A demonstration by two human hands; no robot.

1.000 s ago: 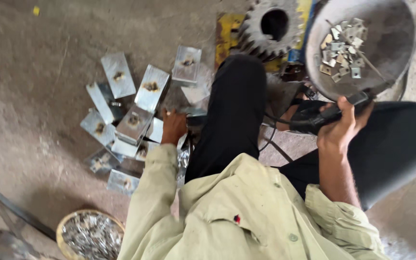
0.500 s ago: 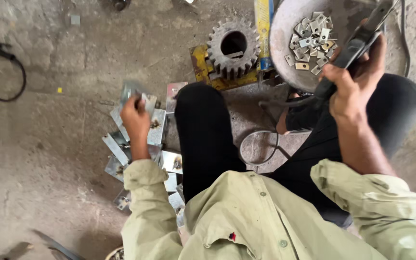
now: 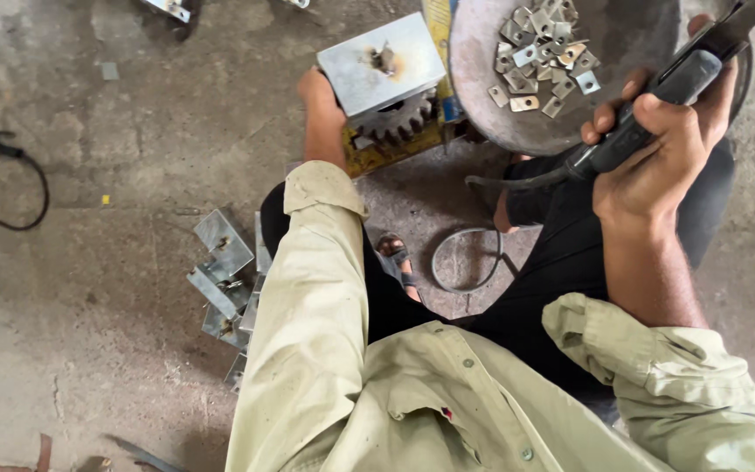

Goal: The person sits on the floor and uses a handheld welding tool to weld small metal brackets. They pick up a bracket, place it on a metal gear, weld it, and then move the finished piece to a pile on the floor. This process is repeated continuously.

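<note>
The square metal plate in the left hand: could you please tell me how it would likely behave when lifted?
The square metal plate looks rigid, so it should not flex. It probably weighs a fair amount for its size. The left hand grips one edge only, so it may tilt.

The square metal plate (image 3: 381,66) is grey steel with a scorched weld spot near its middle. It is held tilted above the toothed gear (image 3: 393,125), its flat face turned up, gripped at its left edge. The welding holder (image 3: 657,109) is a long dark tool with a black handle, slanting up to the right beside the round metal pan (image 3: 631,79).
</note>
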